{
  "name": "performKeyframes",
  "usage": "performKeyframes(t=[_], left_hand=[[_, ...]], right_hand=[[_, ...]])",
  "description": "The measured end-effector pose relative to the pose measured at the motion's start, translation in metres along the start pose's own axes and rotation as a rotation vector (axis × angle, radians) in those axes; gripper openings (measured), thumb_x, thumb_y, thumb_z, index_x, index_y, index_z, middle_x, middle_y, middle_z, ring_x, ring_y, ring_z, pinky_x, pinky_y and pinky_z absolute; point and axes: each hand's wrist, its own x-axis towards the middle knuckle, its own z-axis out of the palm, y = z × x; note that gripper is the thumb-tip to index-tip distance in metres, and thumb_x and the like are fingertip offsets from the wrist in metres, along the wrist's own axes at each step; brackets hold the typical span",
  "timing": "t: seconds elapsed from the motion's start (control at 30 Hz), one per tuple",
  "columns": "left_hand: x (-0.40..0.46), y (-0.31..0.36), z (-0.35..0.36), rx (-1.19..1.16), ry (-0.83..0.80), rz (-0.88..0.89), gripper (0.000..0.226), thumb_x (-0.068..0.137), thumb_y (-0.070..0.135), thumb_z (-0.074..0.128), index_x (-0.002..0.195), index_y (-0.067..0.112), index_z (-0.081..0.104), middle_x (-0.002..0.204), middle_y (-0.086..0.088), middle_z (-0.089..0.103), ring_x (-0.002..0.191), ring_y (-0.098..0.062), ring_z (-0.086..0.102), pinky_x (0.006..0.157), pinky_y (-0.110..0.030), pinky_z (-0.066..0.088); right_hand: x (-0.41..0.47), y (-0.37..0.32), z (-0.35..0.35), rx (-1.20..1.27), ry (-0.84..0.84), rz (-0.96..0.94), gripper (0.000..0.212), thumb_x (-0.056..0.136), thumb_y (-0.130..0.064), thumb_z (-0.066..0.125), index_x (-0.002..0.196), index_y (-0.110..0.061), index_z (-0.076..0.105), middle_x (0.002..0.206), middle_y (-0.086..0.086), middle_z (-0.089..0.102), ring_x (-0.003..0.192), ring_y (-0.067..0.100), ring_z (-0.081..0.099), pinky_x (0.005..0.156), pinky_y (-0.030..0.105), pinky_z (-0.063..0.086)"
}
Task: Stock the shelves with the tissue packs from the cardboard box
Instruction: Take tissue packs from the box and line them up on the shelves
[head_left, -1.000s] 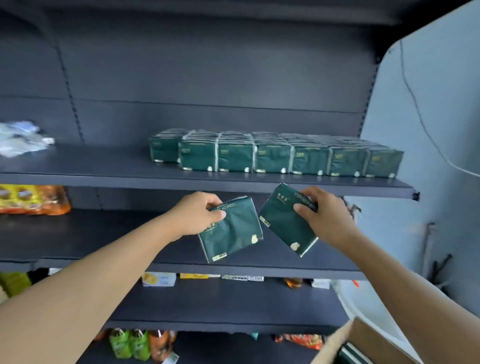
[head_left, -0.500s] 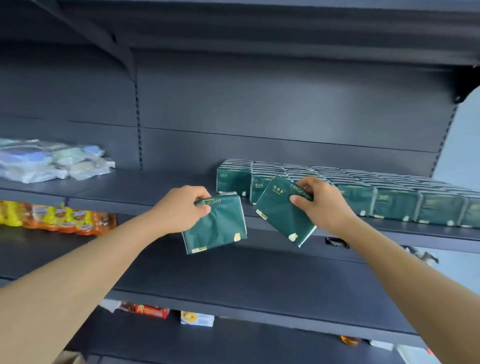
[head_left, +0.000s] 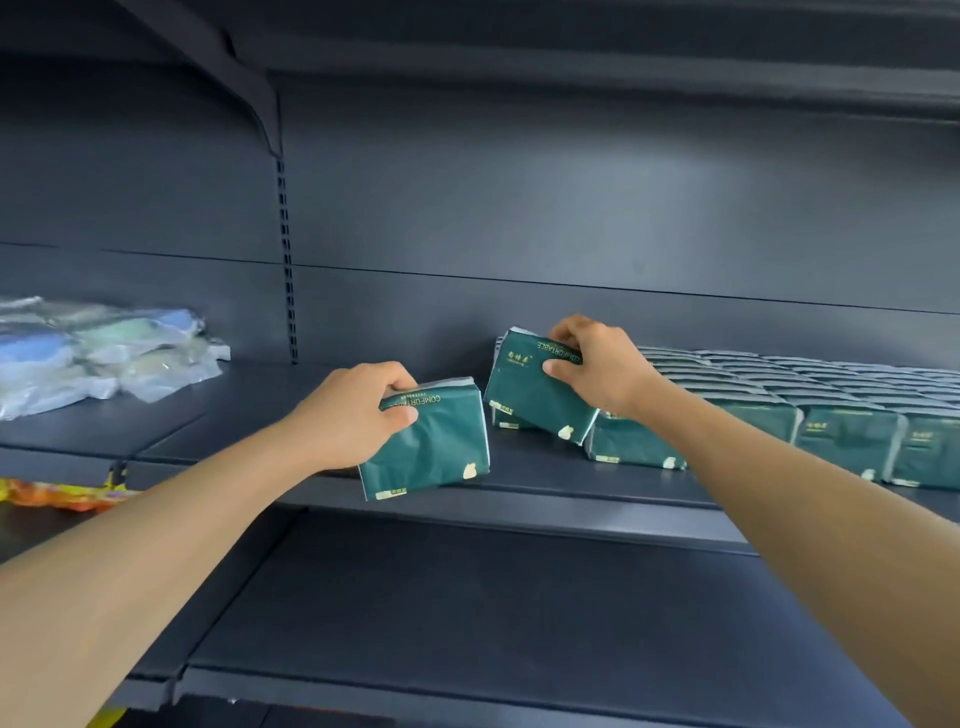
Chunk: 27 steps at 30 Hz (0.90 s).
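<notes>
My left hand (head_left: 348, 415) grips a dark green tissue pack (head_left: 431, 447) by its top edge, its bottom corner over the front lip of the dark shelf (head_left: 571, 499). My right hand (head_left: 597, 366) grips a second green pack (head_left: 530, 397), tilted, over the left end of the rows of green packs (head_left: 841, 431) that stand on the same shelf and run off to the right. The cardboard box is out of view.
Clear plastic bags with blue and green contents (head_left: 98, 353) lie on the shelf at the left. Orange and yellow packets (head_left: 57, 493) show on the shelf below at the left edge. A lower dark shelf (head_left: 493, 613) runs beneath my arms. A bracket (head_left: 260, 109) hangs from the upper shelf.
Both hands have risen with their packs from below the shelf to shelf level. The right pack now sits over the left end of the rows, and the view has moved closer.
</notes>
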Motion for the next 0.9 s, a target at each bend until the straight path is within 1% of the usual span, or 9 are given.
performKeyframes(t=[0.07, 0.13, 0.23, 0.3, 0.4, 0.6, 0.73, 0.83, 0.9], left_hand=[[0.01, -0.006, 0.003, -0.008, 0.008, -0.012, 0.015, 0.094, 0.023, 0.055, 0.109, 0.023, 0.058, 0.108, 0.009, 0.065, 0.097, -0.015, 0.061, 0.088, -0.042, 0.05], [0.02, -0.011, 0.006, -0.006, 0.018, -0.021, 0.013, 0.094, 0.023, 0.056, 0.106, 0.026, 0.056, 0.106, 0.01, 0.065, 0.094, -0.015, 0.061, 0.086, -0.042, 0.051], [0.033, -0.016, 0.012, -0.009, 0.019, -0.028, 0.011, 0.093, 0.023, 0.056, 0.102, 0.029, 0.056, 0.102, 0.012, 0.065, 0.09, -0.014, 0.062, 0.084, -0.043, 0.051], [0.039, -0.019, 0.017, -0.012, 0.02, -0.024, 0.01, 0.093, 0.023, 0.056, 0.101, 0.03, 0.057, 0.1, 0.015, 0.065, 0.089, -0.012, 0.063, 0.082, -0.04, 0.052], [0.048, -0.019, 0.023, -0.024, 0.019, -0.009, 0.01, 0.093, 0.022, 0.057, 0.098, 0.031, 0.058, 0.097, 0.017, 0.065, 0.087, -0.009, 0.063, 0.078, -0.033, 0.052], [0.063, -0.012, 0.034, -0.026, 0.004, 0.008, 0.01, 0.092, 0.021, 0.058, 0.098, 0.03, 0.059, 0.096, 0.017, 0.068, 0.09, -0.013, 0.064, 0.083, -0.036, 0.051], [0.07, -0.005, 0.041, -0.026, -0.014, 0.027, 0.011, 0.093, 0.021, 0.058, 0.102, 0.025, 0.061, 0.098, 0.015, 0.068, 0.091, -0.018, 0.065, 0.085, -0.04, 0.051], [0.075, 0.003, 0.046, -0.028, -0.02, 0.043, 0.013, 0.093, 0.022, 0.058, 0.105, 0.025, 0.061, 0.101, 0.014, 0.068, 0.092, -0.019, 0.065, 0.086, -0.039, 0.051], [0.079, 0.008, 0.05, -0.021, -0.024, 0.057, 0.014, 0.093, 0.022, 0.058, 0.106, 0.025, 0.061, 0.1, 0.013, 0.068, 0.089, -0.018, 0.065, 0.079, -0.034, 0.05]], right_hand=[[0.018, 0.004, 0.011, -0.038, -0.032, -0.009, 0.031, 0.09, -0.023, 0.06, 0.118, -0.011, 0.053, 0.111, 0.008, 0.062, 0.101, 0.025, 0.058, 0.079, 0.027, 0.043], [0.034, 0.011, 0.022, -0.081, -0.07, -0.008, 0.032, 0.09, -0.023, 0.06, 0.118, -0.01, 0.052, 0.114, 0.009, 0.062, 0.105, 0.027, 0.057, 0.088, 0.033, 0.046], [0.049, 0.025, 0.036, -0.142, -0.122, -0.002, 0.033, 0.09, -0.024, 0.061, 0.119, -0.011, 0.051, 0.117, 0.009, 0.061, 0.11, 0.027, 0.055, 0.098, 0.04, 0.044], [0.056, 0.034, 0.043, -0.158, -0.14, -0.021, 0.033, 0.09, -0.024, 0.061, 0.118, -0.012, 0.051, 0.116, 0.007, 0.061, 0.109, 0.026, 0.055, 0.097, 0.038, 0.043], [0.062, 0.045, 0.051, -0.207, -0.148, -0.081, 0.03, 0.089, -0.024, 0.062, 0.115, -0.013, 0.051, 0.111, 0.006, 0.06, 0.103, 0.026, 0.056, 0.091, 0.036, 0.045], [0.066, 0.054, 0.056, -0.378, -0.099, -0.176, 0.041, 0.084, -0.026, 0.068, 0.116, -0.012, 0.047, 0.117, 0.01, 0.053, 0.112, 0.029, 0.049, 0.089, 0.037, 0.043], [0.067, 0.052, 0.054, -0.426, -0.064, -0.198, 0.052, 0.08, -0.021, 0.072, 0.121, -0.008, 0.043, 0.114, 0.014, 0.053, 0.106, 0.032, 0.054, 0.083, 0.036, 0.046], [0.065, 0.052, 0.054, -0.437, -0.064, -0.199, 0.06, 0.081, -0.023, 0.071, 0.129, -0.008, 0.039, 0.122, 0.014, 0.049, 0.115, 0.032, 0.049, 0.091, 0.037, 0.044], [0.063, 0.053, 0.049, -0.376, -0.077, -0.182, 0.063, 0.081, -0.026, 0.07, 0.132, -0.009, 0.037, 0.126, 0.013, 0.045, 0.12, 0.03, 0.043, 0.097, 0.038, 0.041]])
